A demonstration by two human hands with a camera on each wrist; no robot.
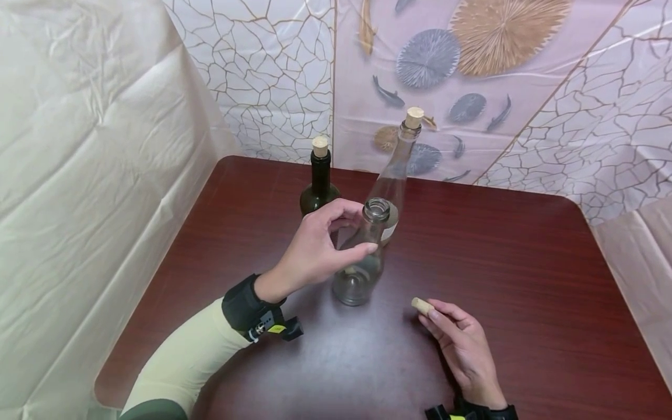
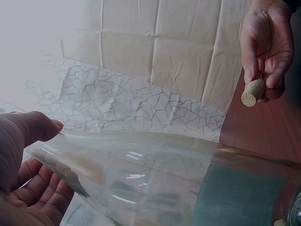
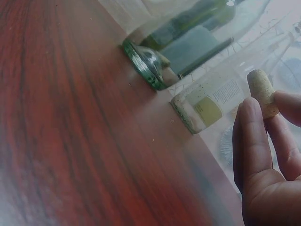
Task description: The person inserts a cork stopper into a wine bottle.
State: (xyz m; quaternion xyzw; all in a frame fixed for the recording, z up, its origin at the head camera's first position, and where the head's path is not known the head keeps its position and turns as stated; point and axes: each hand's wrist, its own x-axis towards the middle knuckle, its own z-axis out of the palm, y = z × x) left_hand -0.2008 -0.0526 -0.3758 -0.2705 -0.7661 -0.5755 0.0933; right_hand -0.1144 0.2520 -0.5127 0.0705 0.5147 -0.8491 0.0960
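Note:
My left hand [image 1: 320,248] holds a clear glass bottle [image 1: 359,279] around its upper part, thumb on the near side and fingers behind. The bottle's mouth is uncovered, and its base is near the tabletop. In the left wrist view, the bottle [image 2: 136,174] runs across the lower part, with a bluish-green label [image 2: 240,195]. Lower and to the right, my right hand [image 1: 464,344] pinches a cork [image 1: 422,305] between thumb and fingers, apart from the bottle. The right wrist view shows this cork [image 3: 261,92] jutting out past the fingertips.
Behind the held bottle stand a dark green bottle [image 1: 318,192] and a taller clear bottle [image 1: 394,175], each with a cork in its mouth. All are at the reddish-brown table [image 1: 499,251]. Patterned sheeting [image 1: 273,76] hangs along the back edge, and cream cloth [image 1: 94,175] at the left.

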